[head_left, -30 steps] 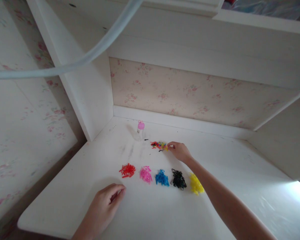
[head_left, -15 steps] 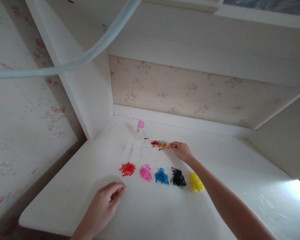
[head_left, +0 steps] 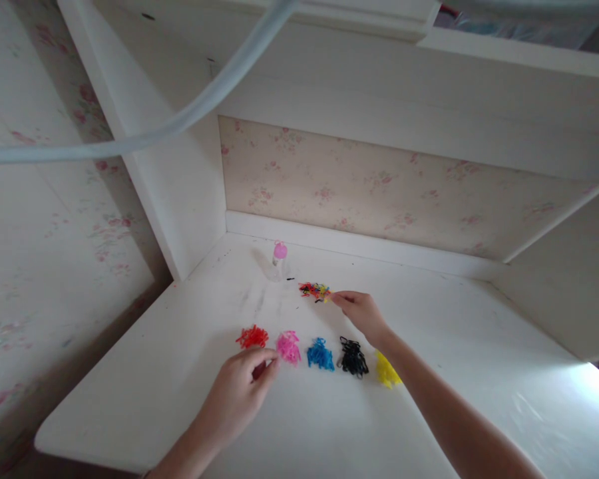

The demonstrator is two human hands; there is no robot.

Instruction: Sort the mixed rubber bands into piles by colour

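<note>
Five sorted piles of small plastic bits lie in a row on the white desk [head_left: 130, 392]: red [head_left: 252, 336], pink [head_left: 288, 346], blue [head_left: 320, 354], black [head_left: 353, 357], yellow [head_left: 387, 371]. Behind them is a small mixed pile [head_left: 314, 290]. My right hand [head_left: 362, 313] reaches to the mixed pile's right edge with fingertips pinched on a yellow bit. My left hand [head_left: 239, 396] hovers just below the red and pink piles, fingers curled, with something dark red between finger and thumb.
A small clear bottle with a pink cap [head_left: 279, 259] stands near the back left corner. A white shelf side panel [head_left: 180, 173] rises on the left and a shelf runs overhead. A pale hose [head_left: 190, 106] crosses the upper left.
My left hand has moved forward and right from the desk's front toward the red and pink piles. My right hand stays at the mixed pile, shifted slightly.
</note>
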